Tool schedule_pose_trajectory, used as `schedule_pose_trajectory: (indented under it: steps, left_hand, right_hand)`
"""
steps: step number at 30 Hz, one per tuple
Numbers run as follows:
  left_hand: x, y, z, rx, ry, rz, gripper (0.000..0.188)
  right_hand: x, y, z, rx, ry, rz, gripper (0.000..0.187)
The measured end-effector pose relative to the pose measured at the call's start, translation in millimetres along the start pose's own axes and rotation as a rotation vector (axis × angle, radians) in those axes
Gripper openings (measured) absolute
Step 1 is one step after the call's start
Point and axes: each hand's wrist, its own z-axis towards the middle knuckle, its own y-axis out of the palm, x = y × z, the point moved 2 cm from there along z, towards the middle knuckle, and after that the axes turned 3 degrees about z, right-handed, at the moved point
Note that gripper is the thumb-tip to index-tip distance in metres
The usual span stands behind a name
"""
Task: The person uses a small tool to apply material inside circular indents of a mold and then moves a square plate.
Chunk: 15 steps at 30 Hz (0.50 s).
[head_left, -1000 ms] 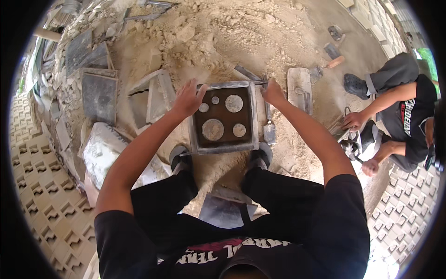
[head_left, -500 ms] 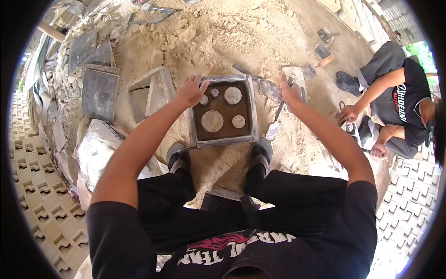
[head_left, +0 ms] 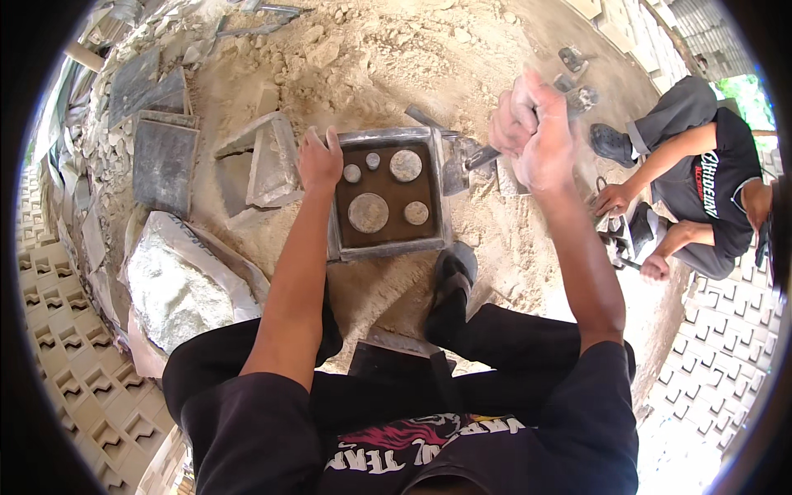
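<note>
A square grey metal frame [head_left: 445,210] lies on the sandy ground before my feet, with brown, smooth fill inside. Several round pale discs of different sizes, such as the large disc [head_left: 368,214], sit in the fill. My left hand [head_left: 319,162] is at the frame's upper left edge, thumb raised and fingers bent over the rim. My right hand [head_left: 535,136], blurred, is raised right of the frame, closed round a trowel [head_left: 482,157]. The trowel's dark handle end points toward the frame's right side; a grey blade seems to show beyond the hand.
Left lie a pale broken block [head_left: 274,165], dark flat slabs [head_left: 163,165] and an opened sack of whitish powder [head_left: 177,280]. Rubble spreads behind them. On the right a co-worker [head_left: 730,165] crouches, hands low over tools. A dark tool [head_left: 429,120] lies behind the frame.
My right hand has lifted and turned, swinging the trowel from blade-down to handle-toward-the-frame. My left hand has shifted slightly left and changed its grip at the frame's edge.
</note>
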Motion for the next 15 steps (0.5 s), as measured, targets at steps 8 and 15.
schedule_pose_trajectory:
  steps: [8,15]
  left_hand:
    - [6.9,-13.6,-14.9,-0.160,-0.230,0.012,0.063]
    - [7.0,-13.7,-15.1,-0.189,-0.296,0.029,0.066]
  right_hand:
    - [93.9,-29.5,-4.3,0.005,-0.045,-0.102,0.042]
    - [108.6,-19.8,-15.3,0.252,-0.162,-0.216,0.043]
